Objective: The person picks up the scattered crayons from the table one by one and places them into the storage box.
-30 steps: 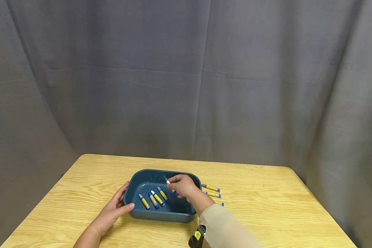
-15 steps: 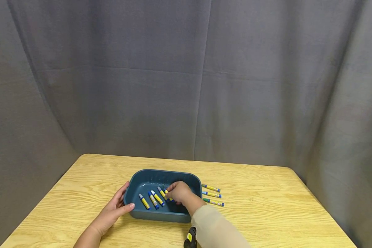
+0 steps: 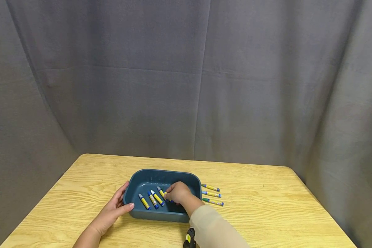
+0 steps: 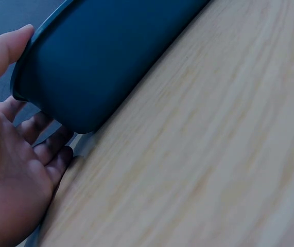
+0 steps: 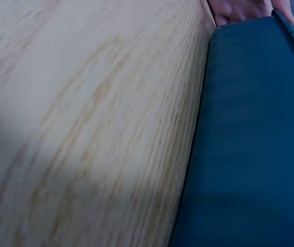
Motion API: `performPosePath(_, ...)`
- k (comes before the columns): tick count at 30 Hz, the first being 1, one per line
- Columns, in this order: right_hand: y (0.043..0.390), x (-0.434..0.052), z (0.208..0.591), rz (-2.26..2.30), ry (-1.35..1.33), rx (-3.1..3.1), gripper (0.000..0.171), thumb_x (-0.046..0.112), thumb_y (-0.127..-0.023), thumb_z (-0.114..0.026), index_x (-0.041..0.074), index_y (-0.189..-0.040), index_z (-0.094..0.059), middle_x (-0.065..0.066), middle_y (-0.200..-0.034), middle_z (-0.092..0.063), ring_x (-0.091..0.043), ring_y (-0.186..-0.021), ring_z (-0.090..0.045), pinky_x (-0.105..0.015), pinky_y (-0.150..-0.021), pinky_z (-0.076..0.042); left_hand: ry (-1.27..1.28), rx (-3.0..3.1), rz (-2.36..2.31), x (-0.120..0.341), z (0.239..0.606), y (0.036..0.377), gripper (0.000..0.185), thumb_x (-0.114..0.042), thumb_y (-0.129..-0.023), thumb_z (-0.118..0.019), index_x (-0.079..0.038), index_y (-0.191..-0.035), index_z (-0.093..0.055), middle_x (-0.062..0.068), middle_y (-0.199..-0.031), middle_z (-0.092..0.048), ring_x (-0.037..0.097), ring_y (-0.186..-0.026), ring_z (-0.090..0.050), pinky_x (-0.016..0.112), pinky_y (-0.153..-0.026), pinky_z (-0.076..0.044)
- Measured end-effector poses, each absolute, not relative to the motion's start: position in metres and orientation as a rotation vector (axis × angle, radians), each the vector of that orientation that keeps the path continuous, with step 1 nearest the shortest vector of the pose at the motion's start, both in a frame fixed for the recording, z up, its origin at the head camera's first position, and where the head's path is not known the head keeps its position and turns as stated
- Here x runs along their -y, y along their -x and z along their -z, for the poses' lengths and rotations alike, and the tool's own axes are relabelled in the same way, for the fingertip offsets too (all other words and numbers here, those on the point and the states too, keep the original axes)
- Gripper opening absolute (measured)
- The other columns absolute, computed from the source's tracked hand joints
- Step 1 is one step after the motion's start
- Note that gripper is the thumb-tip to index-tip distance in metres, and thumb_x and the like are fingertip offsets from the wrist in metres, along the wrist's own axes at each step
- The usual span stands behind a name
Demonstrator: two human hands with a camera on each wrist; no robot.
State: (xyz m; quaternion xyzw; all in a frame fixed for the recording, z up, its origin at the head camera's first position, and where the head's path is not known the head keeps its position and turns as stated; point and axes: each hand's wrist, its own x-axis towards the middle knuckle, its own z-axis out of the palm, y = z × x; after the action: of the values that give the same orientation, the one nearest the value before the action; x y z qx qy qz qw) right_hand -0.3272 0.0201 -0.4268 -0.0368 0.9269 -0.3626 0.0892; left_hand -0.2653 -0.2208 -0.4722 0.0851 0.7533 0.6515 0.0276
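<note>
A dark blue tub [image 3: 148,174] sits on the wooden table [image 3: 266,213]. Several yellow-and-blue markers [image 3: 153,200] lie side by side on its floor. My right hand [image 3: 168,195] reaches down inside the tub, fingers curled, and pinches another marker [image 3: 165,197] low beside that row. My left hand [image 3: 119,205] rests flat against the tub's left front corner. In the left wrist view its thumb [image 4: 2,51] lies at the rim of the tub [image 4: 105,56]. The right wrist view shows only the tub's outer wall [image 5: 249,144] and bare table.
Three more markers [image 3: 211,194] lie on the table just right of the tub. A grey curtain [image 3: 186,79] hangs behind the table. The table's far and right edges are in view.
My right hand has come down from above the tub's rim to its floor with the marker, next to the row. The left hand has stayed on the tub.
</note>
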Motion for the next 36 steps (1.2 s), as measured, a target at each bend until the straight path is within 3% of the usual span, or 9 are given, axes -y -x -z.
performPosePath(8, 0.328, -0.024, 0.421, 1.075, 0.144, -2.756, 0.012, 0.015, -0.084, -0.077, 0.006, -0.091, -0.074, -0.005, -0.083, -0.069, -0.016, -0.064, -0.058, -0.030, -0.056, -0.049, -0.288, -2.312, -2.030, 0.220, 0.473, 0.265, 0.081, -0.013, -0.094, -0.061, -0.013, -0.159, -0.011, 0.026, -0.160, -0.019, 0.044, -0.144, -0.026, 0.009, -0.090, -0.040)
performPosePath(15, 0.331, -0.044, 0.401, 1.226, 0.294, -2.635, 0.025, 0.017, -0.088, -0.072, 0.006, -0.111, -0.071, -0.009, -0.102, -0.069, -0.021, -0.084, -0.063, -0.037, -0.070, -0.055, -0.301, -2.323, -2.023, 0.221, 0.473, 0.265, 0.082, -0.014, -0.094, -0.061, -0.013, -0.159, -0.011, 0.026, -0.160, -0.021, 0.044, -0.144, -0.027, 0.009, -0.090, -0.040)
performPosePath(23, 0.330, -0.081, 0.380, 1.289, 0.513, -2.536, 0.034, 0.020, -0.093, -0.067, 0.006, -0.124, -0.066, -0.007, -0.100, -0.067, -0.030, -0.097, -0.063, -0.037, -0.076, -0.055, -0.302, -2.338, -2.010, 0.221, 0.472, 0.265, 0.082, -0.014, -0.093, -0.061, -0.013, -0.158, -0.011, 0.026, -0.160, -0.021, 0.042, -0.144, -0.027, 0.009, -0.091, -0.039)
performPosePath(28, 0.327, -0.107, 0.379, 1.327, 0.505, -2.598, 0.033, 0.021, -0.092, -0.068, 0.007, -0.122, -0.067, -0.006, -0.098, -0.067, -0.025, -0.092, -0.064, -0.035, -0.074, -0.056, -0.300, -2.356, -2.012, 0.220, 0.471, 0.265, 0.082, -0.013, -0.093, -0.062, -0.011, -0.158, -0.012, 0.026, -0.159, -0.022, 0.040, -0.143, -0.028, 0.009, -0.091, -0.039)
performPosePath(33, 0.323, -0.129, 0.386, 1.415, 0.450, -2.652, 0.029, 0.018, -0.091, -0.069, 0.004, -0.117, -0.069, -0.006, -0.090, -0.062, -0.018, -0.077, -0.055, -0.034, -0.068, -0.053, -0.300, -2.354, -2.010, 0.220, 0.472, 0.265, 0.081, -0.013, -0.093, -0.061, -0.011, -0.158, -0.013, 0.027, -0.159, -0.023, 0.040, -0.142, -0.029, 0.010, -0.090, -0.041)
performPosePath(36, 0.321, -0.141, 0.391, 1.441, 0.448, -2.662, 0.029, 0.017, -0.091, -0.069, 0.002, -0.116, -0.069, -0.006, -0.087, -0.062, -0.018, -0.076, -0.054, -0.030, -0.065, -0.050, -0.291, -2.347, -2.012, 0.220, 0.473, 0.265, 0.081, -0.013, -0.093, -0.061, -0.012, -0.158, -0.013, 0.026, -0.159, -0.023, 0.028, -0.139, -0.036, 0.010, -0.090, -0.041)
